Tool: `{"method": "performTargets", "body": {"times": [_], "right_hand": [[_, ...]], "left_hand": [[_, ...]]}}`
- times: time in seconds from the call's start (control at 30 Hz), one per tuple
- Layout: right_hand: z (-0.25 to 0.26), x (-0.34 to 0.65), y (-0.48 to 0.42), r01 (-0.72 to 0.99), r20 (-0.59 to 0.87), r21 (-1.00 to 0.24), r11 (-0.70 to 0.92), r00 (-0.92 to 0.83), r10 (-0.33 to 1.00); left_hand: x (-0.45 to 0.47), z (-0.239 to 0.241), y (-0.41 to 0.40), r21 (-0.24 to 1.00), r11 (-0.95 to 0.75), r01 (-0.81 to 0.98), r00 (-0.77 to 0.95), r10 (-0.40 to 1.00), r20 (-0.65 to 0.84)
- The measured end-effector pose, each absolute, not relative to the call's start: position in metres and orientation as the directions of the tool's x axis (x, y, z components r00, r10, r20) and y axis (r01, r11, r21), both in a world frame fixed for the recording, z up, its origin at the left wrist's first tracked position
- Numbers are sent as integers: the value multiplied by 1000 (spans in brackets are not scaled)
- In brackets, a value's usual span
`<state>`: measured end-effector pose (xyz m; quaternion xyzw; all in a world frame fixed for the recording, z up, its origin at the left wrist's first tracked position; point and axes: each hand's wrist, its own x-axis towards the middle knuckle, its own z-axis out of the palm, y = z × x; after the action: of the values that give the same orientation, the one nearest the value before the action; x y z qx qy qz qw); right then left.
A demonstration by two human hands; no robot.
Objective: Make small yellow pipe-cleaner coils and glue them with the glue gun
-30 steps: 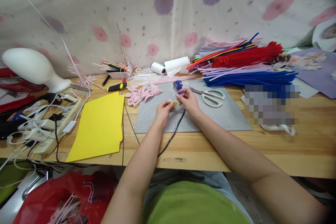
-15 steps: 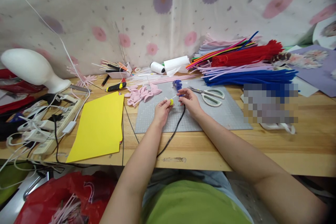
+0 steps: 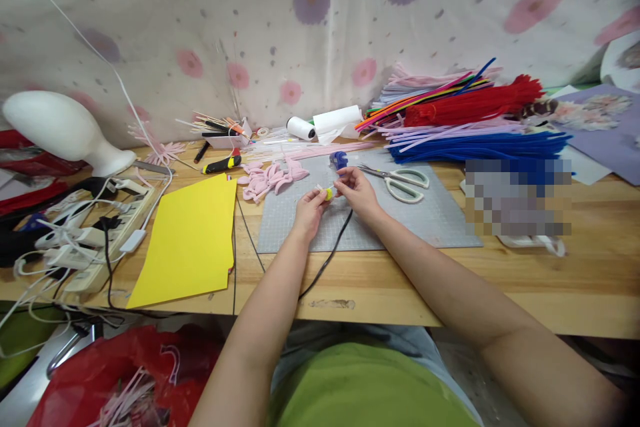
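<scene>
Pinched in the fingers of my left hand (image 3: 310, 211) is a small yellow piece (image 3: 329, 194) with a whitish tip beside it. The fingers of my right hand (image 3: 359, 196) are closed together right at the yellow piece's right side; what they grip is too small to make out. Both hands are above a grey cutting mat (image 3: 430, 227). Just behind them lies a blue glue gun (image 3: 339, 160), partly hidden, and a black cord (image 3: 334, 250) runs between my forearms. Scissors with pale handles (image 3: 406, 185) rest to the right, and pink fuzzy petal shapes (image 3: 273, 180) to the left.
Yellow sheets (image 3: 187, 247) and a crowded power strip (image 3: 113, 240) occupy the left, near a white foam head (image 3: 55, 123). Blue pipe cleaners (image 3: 480, 147) and red ones (image 3: 475, 103) are piled at the back right. A white roll (image 3: 337, 120) stands by the curtain.
My right fingers have shifted slightly left, closer to the yellow piece. A thin pale strand seen between the hands earlier no longer shows. My left hand has barely moved.
</scene>
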<state>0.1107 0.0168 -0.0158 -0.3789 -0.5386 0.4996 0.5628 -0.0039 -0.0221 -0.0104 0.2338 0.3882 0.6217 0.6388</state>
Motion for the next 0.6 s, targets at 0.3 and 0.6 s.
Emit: {"method": "performTargets", "body": {"times": [0.3,0.6], "right_hand": [[-13,113,14,-126,170,-978,168,-3,985],[-14,112,10,-126,201,-974,190,-84,976]], "left_hand": [[-5,-12,-21,737,102,-668,-95,971,-221],[-7,-13,-18,732,85,-676,-108,971,-212]]}}
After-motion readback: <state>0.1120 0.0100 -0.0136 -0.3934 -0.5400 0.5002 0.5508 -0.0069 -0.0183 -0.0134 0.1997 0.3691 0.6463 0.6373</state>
